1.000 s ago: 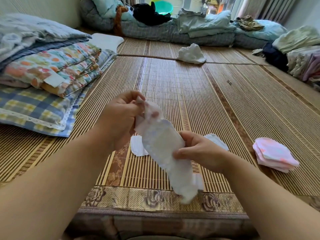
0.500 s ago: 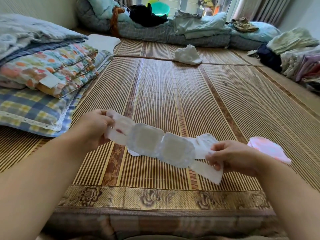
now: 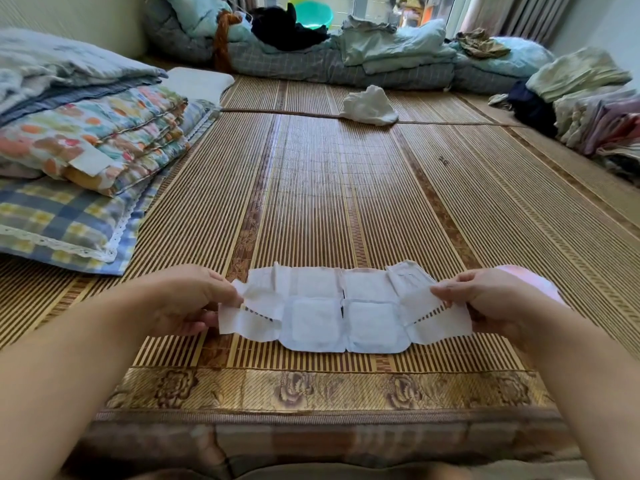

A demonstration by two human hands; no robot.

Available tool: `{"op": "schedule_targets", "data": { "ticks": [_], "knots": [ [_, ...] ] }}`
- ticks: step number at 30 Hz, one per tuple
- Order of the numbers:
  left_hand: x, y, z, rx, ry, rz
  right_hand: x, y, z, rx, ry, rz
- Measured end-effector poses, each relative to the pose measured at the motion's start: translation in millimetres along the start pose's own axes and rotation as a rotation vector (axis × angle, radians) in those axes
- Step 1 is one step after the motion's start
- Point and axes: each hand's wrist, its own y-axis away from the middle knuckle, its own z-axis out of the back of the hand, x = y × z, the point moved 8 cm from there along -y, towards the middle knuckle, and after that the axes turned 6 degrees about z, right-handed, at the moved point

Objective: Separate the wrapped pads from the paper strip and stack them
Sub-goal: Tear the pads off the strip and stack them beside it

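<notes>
A white paper strip (image 3: 346, 306) lies stretched flat across the bamboo mat (image 3: 329, 188) near its front border. Several square white wrapped pads (image 3: 313, 322) sit on it in two rows, with perforated ends at both sides. My left hand (image 3: 194, 299) pinches the strip's left end. My right hand (image 3: 485, 299) pinches its right end. A stack of pink wrapped pads (image 3: 533, 280) lies just behind my right hand, mostly hidden by it.
Folded quilts and a checked pillow (image 3: 69, 216) are piled at the left. Bedding and clothes line the far edge, and folded clothes (image 3: 595, 109) sit at the right. A crumpled white cloth (image 3: 369, 105) lies far back on the mat.
The strip went from hanging crumpled between my hands to pulled out wide and laid flat on the mat. Both hands moved apart and down.
</notes>
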Motion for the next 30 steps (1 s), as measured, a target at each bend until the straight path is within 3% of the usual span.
{"op": "schedule_targets", "data": {
  "ticks": [7,15,25,30],
  "knots": [
    [-31,13,-28,0.161,0.072,-0.141,31,3,-65,0.109,-0.040,0.066],
    [-52,15,-77,0.169,0.010,-0.182,41,-2,-106,0.079,0.098,0.025],
    [-63,8,-109,0.079,-0.117,-0.213,40,5,-97,0.128,0.185,0.042],
    [-75,10,-83,-0.112,-0.419,-0.360,39,1,-73,0.039,0.322,0.121]
  ]
}}
